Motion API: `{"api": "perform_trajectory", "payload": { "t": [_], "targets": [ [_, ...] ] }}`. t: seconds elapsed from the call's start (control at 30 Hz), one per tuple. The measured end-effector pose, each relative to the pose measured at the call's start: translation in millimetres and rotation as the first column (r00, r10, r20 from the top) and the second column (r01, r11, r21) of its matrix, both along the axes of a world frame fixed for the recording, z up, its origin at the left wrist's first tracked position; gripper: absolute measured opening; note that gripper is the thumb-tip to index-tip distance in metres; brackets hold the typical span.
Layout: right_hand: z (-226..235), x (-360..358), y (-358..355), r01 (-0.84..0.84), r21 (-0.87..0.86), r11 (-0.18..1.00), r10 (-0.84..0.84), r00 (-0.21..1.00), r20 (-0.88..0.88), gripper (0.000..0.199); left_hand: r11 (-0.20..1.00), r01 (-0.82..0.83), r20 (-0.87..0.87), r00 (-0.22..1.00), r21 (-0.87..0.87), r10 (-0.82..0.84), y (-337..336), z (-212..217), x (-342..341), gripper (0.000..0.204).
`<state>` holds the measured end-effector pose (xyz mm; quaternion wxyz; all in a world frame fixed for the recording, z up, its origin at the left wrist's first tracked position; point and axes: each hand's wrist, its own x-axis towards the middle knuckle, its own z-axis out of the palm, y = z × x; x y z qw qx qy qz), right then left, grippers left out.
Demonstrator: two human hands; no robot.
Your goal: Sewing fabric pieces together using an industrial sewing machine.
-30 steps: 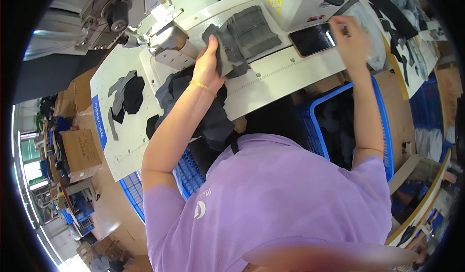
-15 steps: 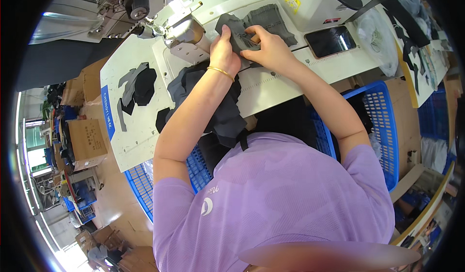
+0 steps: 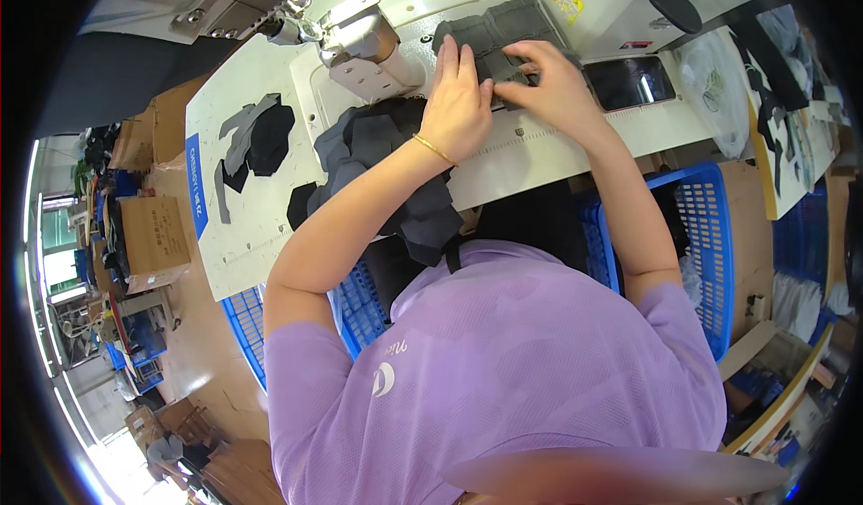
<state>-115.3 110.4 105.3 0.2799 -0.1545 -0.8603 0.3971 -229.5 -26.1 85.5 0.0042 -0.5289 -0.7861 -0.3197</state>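
My left hand (image 3: 458, 107) lies with its fingers stretched out on the near left part of some dark grey fabric pieces (image 3: 506, 30) on the sewing machine's white bed. Over their right part, my right hand (image 3: 556, 89) is bent, with thumb and fingers apart; its lower fingers are partly hidden. The fabric looks layered, with ridged seams running across it. Left of my hands is the sewing machine head (image 3: 364, 55). A loose heap of dark grey cloth pieces (image 3: 395, 177) sits below my left wrist and hangs over the table's near edge.
Black and grey scraps (image 3: 270, 141) lie on the white table (image 3: 238, 258) at left. A dark phone (image 3: 629, 82) is right of my right hand, near a clear plastic bag (image 3: 715, 82). Blue baskets (image 3: 706, 253) stand below the table on both sides.
Both hands have shifted right. The left hand has turned flat onto the fabric, and the right hand's fingers have spread. The fabric, raised and folded before, now lies flatter and farther right.
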Motion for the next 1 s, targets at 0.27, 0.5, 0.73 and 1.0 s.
{"api": "perform_trajectory", "payload": {
  "t": [0.27,0.5,0.73,1.0],
  "targets": [
    [9,-32,30,0.119,0.616,0.779,-0.031,0.988,-0.151,0.030,0.991,-0.040,-0.187,0.982,-0.131,0.015,34,-5,-1,0.061],
    [-18,-63,67,-0.105,0.740,0.664,0.141,0.990,0.014,0.033,0.993,0.018,-0.199,0.979,-0.116,-0.041,6,-3,21,0.066],
    [-2,-109,40,-0.128,0.653,0.746,0.186,0.982,-0.020,0.031,0.997,0.033,-0.200,0.979,-0.063,-0.045,7,-2,11,0.071],
    [-19,-124,35,-0.218,0.624,0.750,0.193,0.975,0.108,0.024,0.996,0.063,-0.153,0.986,-0.064,-0.072,-21,9,14,0.073]
  ]
}}
